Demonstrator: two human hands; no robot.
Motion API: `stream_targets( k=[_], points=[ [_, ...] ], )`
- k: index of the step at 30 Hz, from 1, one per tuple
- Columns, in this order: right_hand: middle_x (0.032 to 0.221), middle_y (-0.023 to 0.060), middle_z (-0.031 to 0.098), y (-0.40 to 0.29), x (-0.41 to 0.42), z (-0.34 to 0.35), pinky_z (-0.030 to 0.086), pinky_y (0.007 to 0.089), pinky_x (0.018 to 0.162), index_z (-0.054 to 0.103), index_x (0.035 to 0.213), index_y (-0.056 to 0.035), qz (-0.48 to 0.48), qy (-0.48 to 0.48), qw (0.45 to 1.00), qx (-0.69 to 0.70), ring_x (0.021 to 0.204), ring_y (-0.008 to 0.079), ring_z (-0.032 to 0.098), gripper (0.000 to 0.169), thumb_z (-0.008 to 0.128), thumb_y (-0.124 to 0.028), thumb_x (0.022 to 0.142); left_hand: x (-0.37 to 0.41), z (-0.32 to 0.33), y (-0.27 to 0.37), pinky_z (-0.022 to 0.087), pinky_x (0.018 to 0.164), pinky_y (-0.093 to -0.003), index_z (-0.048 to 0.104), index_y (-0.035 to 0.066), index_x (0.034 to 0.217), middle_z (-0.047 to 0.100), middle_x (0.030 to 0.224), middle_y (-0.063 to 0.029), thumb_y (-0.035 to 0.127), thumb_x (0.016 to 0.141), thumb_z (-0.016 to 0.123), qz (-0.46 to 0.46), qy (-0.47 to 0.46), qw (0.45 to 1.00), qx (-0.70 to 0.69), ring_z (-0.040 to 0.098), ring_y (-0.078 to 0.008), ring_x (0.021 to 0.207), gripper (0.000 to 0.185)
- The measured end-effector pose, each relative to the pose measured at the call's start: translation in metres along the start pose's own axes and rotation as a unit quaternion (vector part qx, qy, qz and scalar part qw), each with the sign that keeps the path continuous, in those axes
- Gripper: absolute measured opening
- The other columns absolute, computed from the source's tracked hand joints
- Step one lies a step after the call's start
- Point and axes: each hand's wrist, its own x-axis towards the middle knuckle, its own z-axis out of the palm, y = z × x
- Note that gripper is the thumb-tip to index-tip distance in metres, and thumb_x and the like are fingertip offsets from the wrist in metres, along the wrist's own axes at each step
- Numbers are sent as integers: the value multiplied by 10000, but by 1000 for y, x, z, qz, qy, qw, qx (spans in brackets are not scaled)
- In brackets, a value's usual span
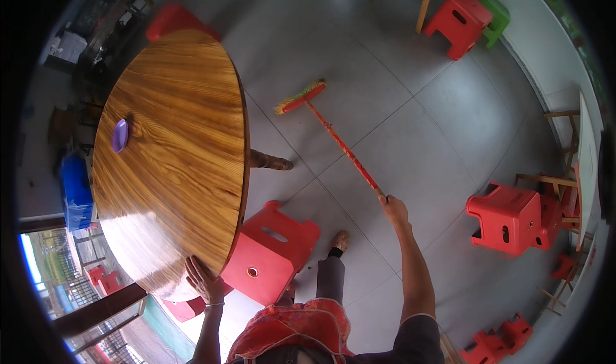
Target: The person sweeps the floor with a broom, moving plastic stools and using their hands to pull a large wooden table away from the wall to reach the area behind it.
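Observation:
My right hand (395,210) grips the upper end of a long-handled broom (347,151) with a red wrapped handle. The broom head (304,97), red with yellow and green bristles, rests on the grey tile floor ahead of me. My left hand (204,281) lies flat on the near edge of a round wooden table (192,123), fingers spread and holding nothing. A red plastic stool (264,263) stands against the table's edge, between that hand and my leg. On the far part of the tabletop sits a small purple dish (120,136).
Red stools (505,219) stand by the right wall. Another red stool (459,19) and a green stool (494,17) are at the upper right. The table leg (272,161) juts onto the floor. A blue crate (77,190) is beyond the table, near a doorway.

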Motion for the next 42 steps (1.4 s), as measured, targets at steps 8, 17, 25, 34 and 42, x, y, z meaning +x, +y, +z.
stream_targets(
  k=[8,17,25,34,42],
  points=[
    [762,235,599,149,-211,114,438,501,655,562,794,1,143,-34,989,-30,742,426,565,504,351,-448,882,-5,-6,-18,114,1020,-576,173,98,1394,155,1435,-167,211,608,581,31,16,999,-32,135,-335,1329,893],
    [515,79,472,232,-539,152,360,371,372,487,685,-42,301,-21,920,249,413,228,460,425,459,-422,872,-133,5,-93,379,911,-442,381,26,1268,452,1217,-185,120,772,567,185,-84,941,-270,430,-350,1128,539],
    [470,-43,363,181,-291,109,261,216,301,466,677,-80,317,86,728,602,334,58,316,419,464,-455,865,-173,209,-222,379,838,-569,125,166,1387,311,1332,-184,675,674,568,-513,-391,597,-476,368,-361,1177,981],
    [445,-15,365,222,-238,140,312,254,274,411,611,-93,345,56,808,474,306,94,355,508,390,-531,868,-98,267,-159,382,803,-462,374,200,1066,424,1181,-21,497,686,672,-509,-298,578,-564,427,-221,1033,567],
    [452,-41,331,177,-514,189,217,222,280,439,678,-92,461,-42,767,444,308,65,291,402,495,-449,854,-71,248,-36,388,840,-478,316,271,1244,398,1276,24,321,733,687,-348,-401,626,-572,385,-222,1129,633]
  ],
)
